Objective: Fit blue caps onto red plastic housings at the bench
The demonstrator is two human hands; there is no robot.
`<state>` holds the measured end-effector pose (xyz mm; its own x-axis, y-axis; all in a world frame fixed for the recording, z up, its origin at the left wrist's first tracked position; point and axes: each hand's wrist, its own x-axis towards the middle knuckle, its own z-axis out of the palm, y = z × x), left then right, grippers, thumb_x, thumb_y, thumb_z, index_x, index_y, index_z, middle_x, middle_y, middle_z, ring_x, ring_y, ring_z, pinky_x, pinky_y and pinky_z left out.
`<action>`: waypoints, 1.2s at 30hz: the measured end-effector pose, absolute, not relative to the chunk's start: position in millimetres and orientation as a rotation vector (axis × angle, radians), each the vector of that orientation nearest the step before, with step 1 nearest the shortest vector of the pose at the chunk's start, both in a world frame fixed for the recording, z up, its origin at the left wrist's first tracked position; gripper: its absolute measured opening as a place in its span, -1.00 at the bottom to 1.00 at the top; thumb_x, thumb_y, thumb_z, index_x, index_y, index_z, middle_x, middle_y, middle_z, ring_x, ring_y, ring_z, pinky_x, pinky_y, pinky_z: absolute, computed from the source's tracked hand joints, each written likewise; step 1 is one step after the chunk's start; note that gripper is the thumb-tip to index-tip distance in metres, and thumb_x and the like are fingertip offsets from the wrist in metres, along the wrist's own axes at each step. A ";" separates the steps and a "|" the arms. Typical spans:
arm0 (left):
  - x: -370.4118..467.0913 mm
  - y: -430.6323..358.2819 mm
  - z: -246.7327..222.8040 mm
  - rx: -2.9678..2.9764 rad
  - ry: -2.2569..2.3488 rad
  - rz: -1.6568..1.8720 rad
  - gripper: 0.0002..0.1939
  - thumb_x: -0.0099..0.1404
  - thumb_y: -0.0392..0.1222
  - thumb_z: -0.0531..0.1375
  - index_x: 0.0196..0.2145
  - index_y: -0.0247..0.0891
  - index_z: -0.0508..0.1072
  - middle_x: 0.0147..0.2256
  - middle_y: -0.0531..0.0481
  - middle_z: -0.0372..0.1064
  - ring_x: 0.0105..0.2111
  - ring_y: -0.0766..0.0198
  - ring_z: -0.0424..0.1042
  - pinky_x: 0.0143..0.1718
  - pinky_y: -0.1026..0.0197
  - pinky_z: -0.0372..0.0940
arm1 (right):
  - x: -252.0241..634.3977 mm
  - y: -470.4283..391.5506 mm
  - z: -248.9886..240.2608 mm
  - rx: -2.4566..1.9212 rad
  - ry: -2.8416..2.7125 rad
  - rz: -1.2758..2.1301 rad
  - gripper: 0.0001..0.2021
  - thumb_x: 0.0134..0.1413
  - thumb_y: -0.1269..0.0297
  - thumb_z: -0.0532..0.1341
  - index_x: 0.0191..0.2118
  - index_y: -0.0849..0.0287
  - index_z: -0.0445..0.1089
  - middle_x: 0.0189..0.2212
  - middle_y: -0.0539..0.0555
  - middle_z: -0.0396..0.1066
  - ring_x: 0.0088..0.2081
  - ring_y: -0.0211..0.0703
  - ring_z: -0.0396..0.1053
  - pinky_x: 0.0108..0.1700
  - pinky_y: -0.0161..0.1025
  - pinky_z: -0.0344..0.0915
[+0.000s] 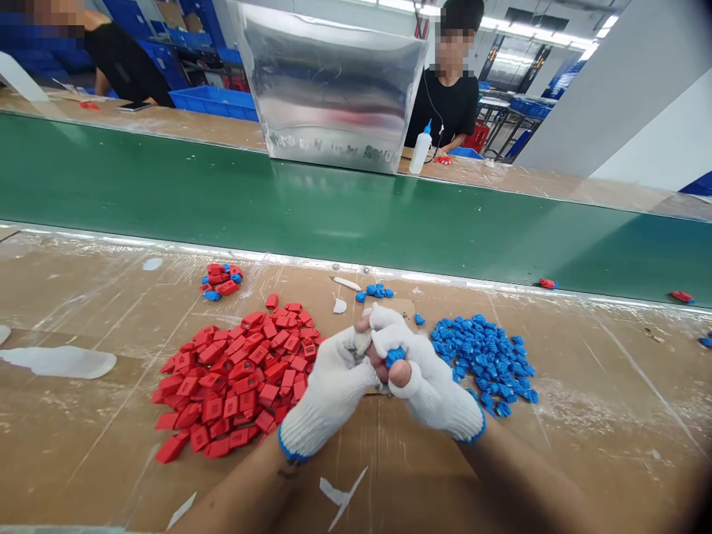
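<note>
My left hand (337,382) and my right hand (428,371), both in white knitted gloves with bare fingertips, meet in front of me. Between the thumb and fingers of my right hand shows a small blue plastic piece (394,357). The left fingers are curled closed against the right ones, and whatever they hold is hidden. A wide heap of red plastic pieces (239,371) lies beside my left hand. To the right of my right hand spreads a pile of blue plastic pieces (483,360). Several more blue pieces (378,291) lie just beyond my hands.
A green conveyor belt (345,215) runs across, carrying a few red-and-blue pieces (548,283) at right. Joined red and blue pieces (221,282) form a small group at left. Beyond the belt stand a shiny metal panel (334,96), a white squeeze bottle (420,152) and two people.
</note>
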<state>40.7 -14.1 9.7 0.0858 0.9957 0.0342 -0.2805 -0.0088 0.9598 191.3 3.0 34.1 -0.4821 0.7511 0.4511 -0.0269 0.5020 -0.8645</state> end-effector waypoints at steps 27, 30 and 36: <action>-40.8 19.6 1.6 2.432 1.944 0.173 -0.62 0.45 -0.22 0.05 0.00 -0.25 0.64 -0.08 -0.31 0.60 -0.01 -0.21 0.53 0.06 -0.18 0.28 | 380.3 122.9 25.8 -1.975 -1.794 0.214 -0.46 0.38 0.07 0.03 0.34 0.20 0.26 0.20 0.35 0.50 0.17 0.22 0.48 0.24 0.08 0.37; -38.9 21.8 -3.2 2.415 2.021 0.180 -0.57 0.46 -0.26 0.01 0.02 -0.25 0.66 -0.13 -0.35 0.61 -0.05 -0.23 0.54 0.02 -0.18 0.28 | 390.7 93.8 38.7 -1.884 -2.021 0.378 -0.63 0.33 0.12 0.10 0.14 0.12 0.40 -0.05 0.17 0.59 -0.04 0.09 0.54 0.05 -0.05 0.44; -36.6 28.4 -9.5 2.310 2.099 0.164 -0.52 0.45 -0.15 0.02 0.06 -0.23 0.69 -0.17 -0.38 0.64 -0.10 -0.33 0.56 -0.08 -0.16 0.27 | 339.5 87.6 32.9 -1.823 -2.704 0.517 -0.93 0.00 0.39 0.22 -0.35 0.09 0.38 -0.28 0.03 0.50 -0.28 -0.08 0.39 -0.29 -0.24 0.11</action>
<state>-36.6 28.4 -9.5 0.0924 0.9935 0.0668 0.9918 -0.0978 0.0819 339.5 87.6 32.9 -0.3813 0.8737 -0.3022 0.9235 0.3454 -0.1666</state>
